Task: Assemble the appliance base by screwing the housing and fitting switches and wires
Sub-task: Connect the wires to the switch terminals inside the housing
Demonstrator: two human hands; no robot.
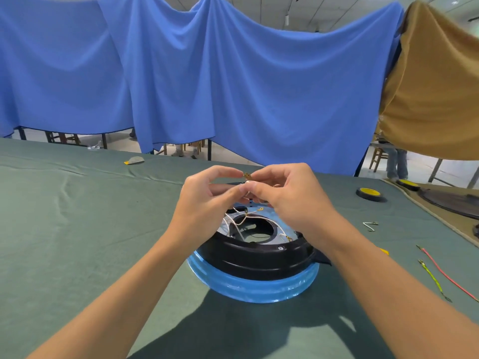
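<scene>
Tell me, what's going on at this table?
A person is wiring up a round black appliance base on the green table. The left hand and right hand together pinch a small brass part in their fingers just above it. Thin white wires lie looped inside the base. A red wire and a yellow-green wire lie to the right, near a tape roll.

Single head-worn wide view, facing forward and down; close above the table (pixel 77 229)

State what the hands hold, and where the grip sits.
A small brass terminal: left hand pinches its left edge, right hand its right edge, above the base.
</scene>
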